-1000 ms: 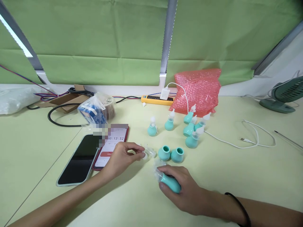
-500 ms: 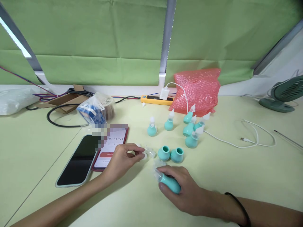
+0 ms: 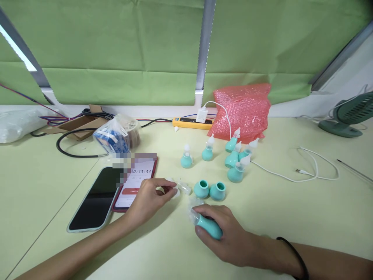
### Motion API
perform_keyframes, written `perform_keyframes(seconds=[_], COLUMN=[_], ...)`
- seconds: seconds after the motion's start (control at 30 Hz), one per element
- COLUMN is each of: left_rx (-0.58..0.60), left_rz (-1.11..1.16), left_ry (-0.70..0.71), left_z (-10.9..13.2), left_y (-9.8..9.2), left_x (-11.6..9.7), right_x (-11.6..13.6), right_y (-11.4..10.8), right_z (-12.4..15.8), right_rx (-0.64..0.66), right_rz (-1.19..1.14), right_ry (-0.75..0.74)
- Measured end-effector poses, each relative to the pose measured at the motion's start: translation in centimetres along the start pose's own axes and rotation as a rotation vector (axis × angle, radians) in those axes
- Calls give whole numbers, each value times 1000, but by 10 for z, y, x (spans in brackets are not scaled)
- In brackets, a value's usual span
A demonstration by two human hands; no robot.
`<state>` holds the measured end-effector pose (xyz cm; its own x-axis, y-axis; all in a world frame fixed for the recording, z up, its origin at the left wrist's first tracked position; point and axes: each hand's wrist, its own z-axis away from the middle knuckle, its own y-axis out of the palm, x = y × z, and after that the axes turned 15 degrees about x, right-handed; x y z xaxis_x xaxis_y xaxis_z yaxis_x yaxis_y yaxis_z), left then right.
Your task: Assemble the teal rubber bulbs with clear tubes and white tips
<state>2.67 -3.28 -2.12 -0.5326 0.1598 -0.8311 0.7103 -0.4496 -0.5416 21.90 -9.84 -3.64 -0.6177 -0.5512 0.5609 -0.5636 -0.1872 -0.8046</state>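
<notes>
My right hand (image 3: 230,237) is wrapped round a teal squeeze bulb (image 3: 209,226), tilted low over the table. Clear plastic pieces (image 3: 196,204) lie at its narrow end, between it and the other bulbs. With thumb and forefinger, my left hand (image 3: 154,194) pinches at a small white translucent plastic piece (image 3: 177,191), partly hidden by the fingertips. Just right of it lies a clear plastic tube (image 3: 184,187). Two teal bulbs with open necks, one left (image 3: 201,189) and one right (image 3: 218,191), stand beyond my right hand. Farther back are several teal bulbs fitted with clear tips (image 3: 235,173).
Left of my left hand lie a phone showing a timer (image 3: 136,181) and a dark-screened phone (image 3: 94,202). At the back are a bagged blue package (image 3: 116,136), a yellow power strip (image 3: 189,123) and a red bubble-wrap bag (image 3: 241,111). A white cable (image 3: 279,177) and green fan (image 3: 349,116) occupy the right.
Both hands keep nearly the same places and grips. The timer on the phone has advanced from 13:53 to 13:54.
</notes>
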Motion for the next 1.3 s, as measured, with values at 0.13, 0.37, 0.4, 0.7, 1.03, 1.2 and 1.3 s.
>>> perform_keyframes(seconds=[0.13,0.37,0.4,0.7,1.03,1.2,1.3], left_rx=[6,-11,-10,6,41,29,12], left_rz=[-46,-137,-140,-162,-251,-264,-279], left_ry=[-30,5,7,34,20,41,53], left_z=[0,0,0,1,1,2,2], left_y=[0,1,1,2,2,2,2], left_x=[-1,1,1,2,1,0,0], right_x=[-1,1,1,1,0,1,1], right_y=[0,-1,-1,-1,-1,-1,-1], right_z=[0,0,0,1,-1,0,1], right_rx=[8,-2,-2,-5,-18,-10,-23], right_rz=[-8,-6,-8,3,-2,20,24], right_ry=[5,2,2,-9,-13,2,-5])
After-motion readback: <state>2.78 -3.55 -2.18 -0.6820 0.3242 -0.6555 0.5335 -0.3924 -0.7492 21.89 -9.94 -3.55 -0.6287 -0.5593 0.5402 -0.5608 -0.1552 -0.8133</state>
